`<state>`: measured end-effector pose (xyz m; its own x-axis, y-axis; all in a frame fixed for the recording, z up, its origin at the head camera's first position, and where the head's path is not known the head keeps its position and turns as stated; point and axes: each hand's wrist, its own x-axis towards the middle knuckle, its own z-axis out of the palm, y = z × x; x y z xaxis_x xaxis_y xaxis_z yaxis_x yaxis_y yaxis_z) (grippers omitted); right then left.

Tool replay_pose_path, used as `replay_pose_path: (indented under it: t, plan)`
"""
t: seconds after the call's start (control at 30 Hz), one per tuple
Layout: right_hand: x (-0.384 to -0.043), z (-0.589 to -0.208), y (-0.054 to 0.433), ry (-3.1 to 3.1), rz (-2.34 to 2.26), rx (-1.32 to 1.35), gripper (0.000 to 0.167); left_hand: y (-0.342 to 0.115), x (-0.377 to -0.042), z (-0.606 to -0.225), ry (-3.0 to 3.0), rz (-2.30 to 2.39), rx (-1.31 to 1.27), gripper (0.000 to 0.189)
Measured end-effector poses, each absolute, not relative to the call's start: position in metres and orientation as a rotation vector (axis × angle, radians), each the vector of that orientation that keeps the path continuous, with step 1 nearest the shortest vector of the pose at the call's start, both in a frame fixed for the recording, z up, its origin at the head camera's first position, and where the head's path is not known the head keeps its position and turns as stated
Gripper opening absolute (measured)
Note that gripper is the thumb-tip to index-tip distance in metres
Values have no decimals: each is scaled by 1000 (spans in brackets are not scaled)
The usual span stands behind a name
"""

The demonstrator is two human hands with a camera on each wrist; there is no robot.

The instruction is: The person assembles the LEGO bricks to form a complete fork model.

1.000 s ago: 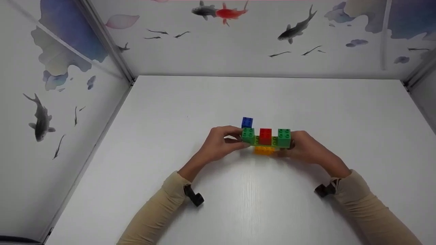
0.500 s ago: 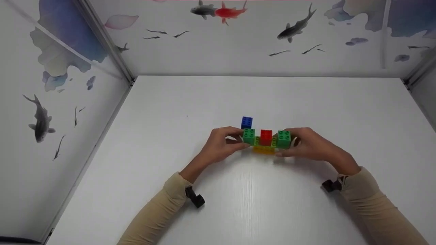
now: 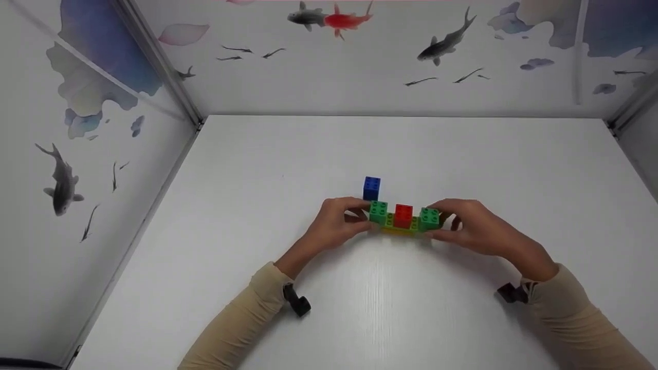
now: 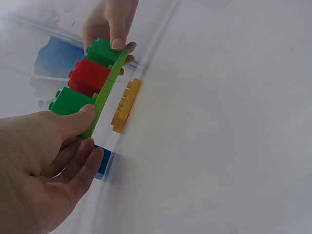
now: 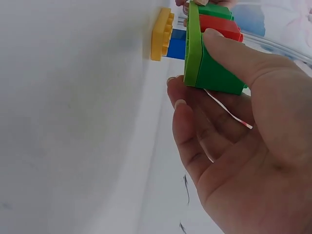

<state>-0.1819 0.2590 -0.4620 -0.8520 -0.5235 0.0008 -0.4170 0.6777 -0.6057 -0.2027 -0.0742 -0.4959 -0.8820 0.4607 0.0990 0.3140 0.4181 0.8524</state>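
Both hands hold one built piece: a flat lime-green plate (image 4: 104,92) bearing a green brick at each end and a red brick (image 3: 403,216) in the middle. My left hand (image 3: 337,223) pinches the end with the left green brick (image 3: 378,211). At the other end, my right hand (image 3: 475,226) pinches around the right green brick (image 3: 429,219). Below the plate, a yellow brick (image 4: 126,105) sits on the table; both wrist views show a gap between them. A blue brick (image 3: 371,188) stands just behind the left end, close to the left fingertips.
The white table (image 3: 288,154) is bounded at the back and left by white panels (image 3: 329,87) with printed fish. Each wrist carries a small black camera (image 3: 297,300) below a tan sleeve (image 3: 236,318).
The held piece has come lower and slightly nearer me, covering more of the yellow brick. My right hand has shifted its grip and its wrist has moved outward to the right.
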Motion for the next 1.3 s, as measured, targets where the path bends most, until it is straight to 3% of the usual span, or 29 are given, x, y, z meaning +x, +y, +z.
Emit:
replay_pose_path:
  t: [0.3,1.3]
  plan:
    - [-184,-464,258,2711,-933,-759,51,-74,-205,-501,2567,1437,713,42]
    - [-187,-465,262,2699,-968,-745,42,-74,-206,-503,2545,1432,674,35]
